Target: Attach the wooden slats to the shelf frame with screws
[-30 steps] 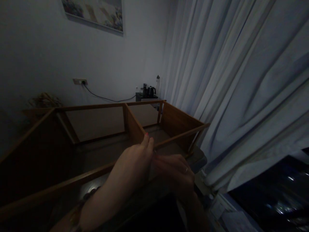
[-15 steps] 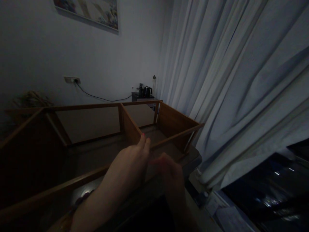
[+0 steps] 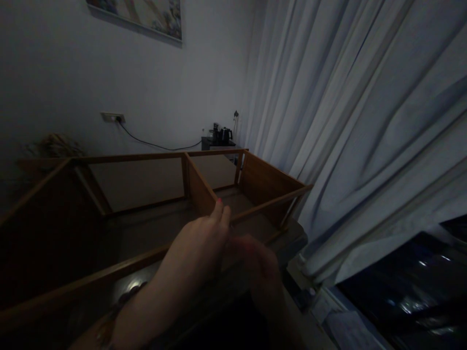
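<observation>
A low wooden frame (image 3: 131,265) with brown side panels and a middle divider (image 3: 200,182) lies across the surface before me. My left hand (image 3: 206,236) is closed over the front rail where the divider meets it, its fingertips on the top edge. Just right of and below it, my right hand (image 3: 260,265) is curled with fingers bent toward the left palm. Motion blur and darkness hide whatever the right fingers hold. On my left wrist is a bracelet (image 3: 104,333).
The frame rests on a dark table (image 3: 297,236). Long pale curtains (image 3: 346,121) hang at the right. A black kettle (image 3: 225,134) stands on a small cabinet in the far corner. A cord (image 3: 156,145) runs from a wall socket (image 3: 112,117). Papers (image 3: 345,325) lie low at the right.
The view has shifted slightly, so the scene sits a little further right. My left hand keeps its place on the frame. My right hand stays close by, its fingers blurred.
</observation>
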A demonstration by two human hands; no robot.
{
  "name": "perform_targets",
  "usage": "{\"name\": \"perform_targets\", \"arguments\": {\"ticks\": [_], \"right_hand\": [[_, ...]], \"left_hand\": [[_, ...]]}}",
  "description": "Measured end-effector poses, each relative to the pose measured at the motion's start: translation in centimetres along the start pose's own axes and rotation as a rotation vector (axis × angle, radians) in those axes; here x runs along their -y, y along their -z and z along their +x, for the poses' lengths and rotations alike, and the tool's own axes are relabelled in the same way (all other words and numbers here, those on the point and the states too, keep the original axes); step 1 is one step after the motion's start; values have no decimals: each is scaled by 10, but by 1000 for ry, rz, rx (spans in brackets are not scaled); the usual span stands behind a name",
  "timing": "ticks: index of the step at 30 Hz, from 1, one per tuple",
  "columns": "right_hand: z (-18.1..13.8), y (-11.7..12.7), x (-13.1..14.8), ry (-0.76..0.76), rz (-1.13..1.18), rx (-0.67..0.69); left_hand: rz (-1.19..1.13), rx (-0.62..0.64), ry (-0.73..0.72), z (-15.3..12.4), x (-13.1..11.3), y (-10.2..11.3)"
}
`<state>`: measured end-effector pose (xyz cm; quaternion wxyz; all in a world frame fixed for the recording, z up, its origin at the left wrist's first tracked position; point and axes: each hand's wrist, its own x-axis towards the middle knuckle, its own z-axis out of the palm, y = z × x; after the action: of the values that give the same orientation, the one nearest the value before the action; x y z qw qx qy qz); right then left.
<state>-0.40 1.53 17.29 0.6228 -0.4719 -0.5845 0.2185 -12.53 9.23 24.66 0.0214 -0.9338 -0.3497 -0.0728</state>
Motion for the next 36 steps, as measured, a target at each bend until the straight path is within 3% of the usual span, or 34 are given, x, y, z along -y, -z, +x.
{"name": "perform_targets", "arguments": {"ticks": [6,12,19,23,28,36], "right_hand": [[3,5,-6,41,-29,-122],[7,14,-14,390,-319,-170],[8,15,-15,568,-677,-343],[7,6,-7,516,-718,-329],[3,-6,-1,220,-506,-212],[3,6,-13,286,-467,-311]], "left_hand": [[65,-73,-34,-1,2,-8],[121,0,-29,-1,0,-2],[135,-39,-41,0,0,-3],[147,-49,-40,0,1,-6],[126,-51,-41,2,1,-5],[75,-2,-28,2,-2,0]]}}
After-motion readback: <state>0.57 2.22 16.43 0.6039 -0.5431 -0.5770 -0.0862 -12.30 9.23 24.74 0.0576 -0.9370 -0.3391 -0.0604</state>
